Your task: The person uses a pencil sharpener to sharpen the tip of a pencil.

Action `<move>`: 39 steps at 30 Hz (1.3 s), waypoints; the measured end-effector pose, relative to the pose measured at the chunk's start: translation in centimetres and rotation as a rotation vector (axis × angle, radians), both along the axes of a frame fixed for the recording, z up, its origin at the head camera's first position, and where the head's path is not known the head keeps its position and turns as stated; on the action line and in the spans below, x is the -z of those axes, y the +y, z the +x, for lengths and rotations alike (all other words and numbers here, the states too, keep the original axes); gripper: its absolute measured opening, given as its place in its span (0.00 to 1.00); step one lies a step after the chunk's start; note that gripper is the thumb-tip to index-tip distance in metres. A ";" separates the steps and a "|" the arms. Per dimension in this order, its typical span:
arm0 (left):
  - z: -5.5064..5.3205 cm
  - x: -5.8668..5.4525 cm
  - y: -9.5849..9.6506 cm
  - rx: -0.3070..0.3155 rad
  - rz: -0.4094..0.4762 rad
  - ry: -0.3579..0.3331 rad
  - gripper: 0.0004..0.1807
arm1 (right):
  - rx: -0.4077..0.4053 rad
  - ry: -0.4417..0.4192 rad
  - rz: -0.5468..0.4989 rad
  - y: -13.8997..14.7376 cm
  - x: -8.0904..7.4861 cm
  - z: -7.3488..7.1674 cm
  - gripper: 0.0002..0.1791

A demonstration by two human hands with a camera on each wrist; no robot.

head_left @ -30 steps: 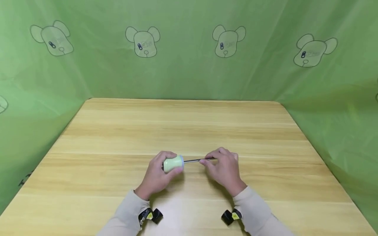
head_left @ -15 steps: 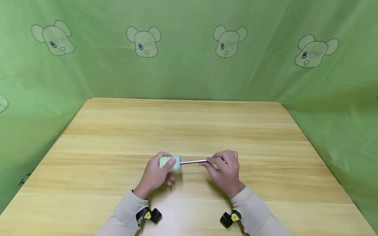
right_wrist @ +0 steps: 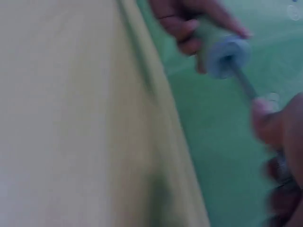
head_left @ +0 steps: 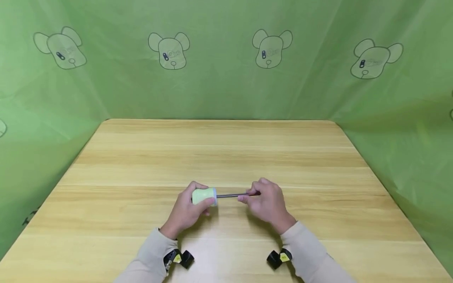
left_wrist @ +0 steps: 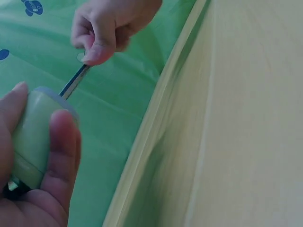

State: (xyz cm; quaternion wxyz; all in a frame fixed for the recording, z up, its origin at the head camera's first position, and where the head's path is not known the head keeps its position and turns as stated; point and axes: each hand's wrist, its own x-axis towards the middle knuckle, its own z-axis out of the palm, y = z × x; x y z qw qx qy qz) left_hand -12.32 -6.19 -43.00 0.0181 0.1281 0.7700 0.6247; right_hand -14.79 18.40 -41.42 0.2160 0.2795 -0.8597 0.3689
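My left hand (head_left: 185, 210) grips a pale green pencil sharpener (head_left: 203, 195) with a light blue rim, thumb along its near side. A slim, dark and silver pencil (head_left: 230, 195) runs into the hole at the rim end. My right hand (head_left: 270, 204) pinches the pencil near its other end, thumb and index finger together, and a reddish end shows beside the fingers. In the left wrist view the sharpener (left_wrist: 35, 137) lies between thumb and fingers, with a dark part at its base. The right wrist view is blurred, but the sharpener's rim (right_wrist: 229, 56) faces this camera.
Both hands are above the near middle of a light wooden table (head_left: 219, 153). Green curtains (head_left: 219, 94) with printed bear heads surround it at the back and sides. A small black camera (head_left: 186, 259) is strapped at the left wrist, another camera (head_left: 274, 260) at the right.
Half a second ago my left thumb lay over the sharpener's top; now it is on the near side. My right hand has rolled and its fingers have curled in more. The pencil stays in the sharpener.
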 end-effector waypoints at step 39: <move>0.4 -0.5 -0.5 -0.060 0.124 -0.117 0.20 | 0.055 0.736 -0.145 -1.3 3.1 -0.9 0.22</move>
